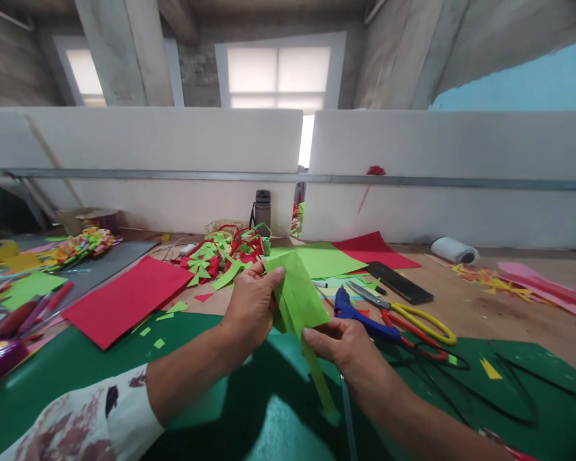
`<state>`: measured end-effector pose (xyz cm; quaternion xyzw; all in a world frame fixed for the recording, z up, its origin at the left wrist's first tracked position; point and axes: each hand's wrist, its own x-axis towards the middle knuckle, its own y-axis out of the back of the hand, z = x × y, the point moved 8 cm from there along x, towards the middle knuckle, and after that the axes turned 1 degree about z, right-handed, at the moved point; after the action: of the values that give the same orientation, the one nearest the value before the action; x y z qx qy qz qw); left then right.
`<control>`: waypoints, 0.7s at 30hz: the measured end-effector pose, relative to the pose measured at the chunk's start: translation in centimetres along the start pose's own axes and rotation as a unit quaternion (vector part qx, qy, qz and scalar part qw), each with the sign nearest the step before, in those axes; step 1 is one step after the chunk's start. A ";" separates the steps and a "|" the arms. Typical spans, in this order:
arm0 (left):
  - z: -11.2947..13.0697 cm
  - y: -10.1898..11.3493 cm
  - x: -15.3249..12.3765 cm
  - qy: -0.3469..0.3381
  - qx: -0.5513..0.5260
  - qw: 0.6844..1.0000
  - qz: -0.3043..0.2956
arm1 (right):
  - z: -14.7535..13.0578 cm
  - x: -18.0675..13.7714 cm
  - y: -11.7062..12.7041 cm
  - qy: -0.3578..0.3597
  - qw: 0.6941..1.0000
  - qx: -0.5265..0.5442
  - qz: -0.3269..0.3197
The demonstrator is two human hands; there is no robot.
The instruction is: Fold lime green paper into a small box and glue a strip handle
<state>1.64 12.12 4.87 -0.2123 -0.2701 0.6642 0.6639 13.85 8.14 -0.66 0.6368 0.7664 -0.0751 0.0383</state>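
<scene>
Over the green cutting mat (192, 384) I hold a piece of light green paper (300, 291) up in the air. My left hand (249, 301) pinches its upper left edge between thumb and fingers. My right hand (340, 349) grips the lower right corner, where a narrow strip of the same green hangs down. Whether that strip is joined to the sheet or separate, I cannot tell. Just beyond my right hand lie a blue glue gun (360, 317) and scissors with yellow and red handles (422, 320).
Red paper (129, 298) lies to the left, near green scraps. Red and green cut pieces (221, 256) are heaped before a dark bottle (263, 208). A black phone (398, 282) rests behind the scissors. A black cord (509, 390) curls across the mat at right.
</scene>
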 end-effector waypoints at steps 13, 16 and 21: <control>-0.8 0.3 0.0 0.010 0.020 1.000 0.000 | -0.6 0.1 -0.5 0.019 0.997 -0.072 0.010; -0.7 0.3 0.0 0.011 0.022 1.000 -0.002 | -0.3 0.2 -0.3 0.019 0.997 -0.071 0.019; -0.5 0.2 0.0 0.011 0.021 1.000 -0.002 | -0.7 -0.2 0.0 0.012 0.996 -0.079 0.036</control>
<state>1.80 12.13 4.30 -0.2055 -0.2489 0.6661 0.6724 13.87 8.07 0.05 0.6597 0.7470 -0.0054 0.0825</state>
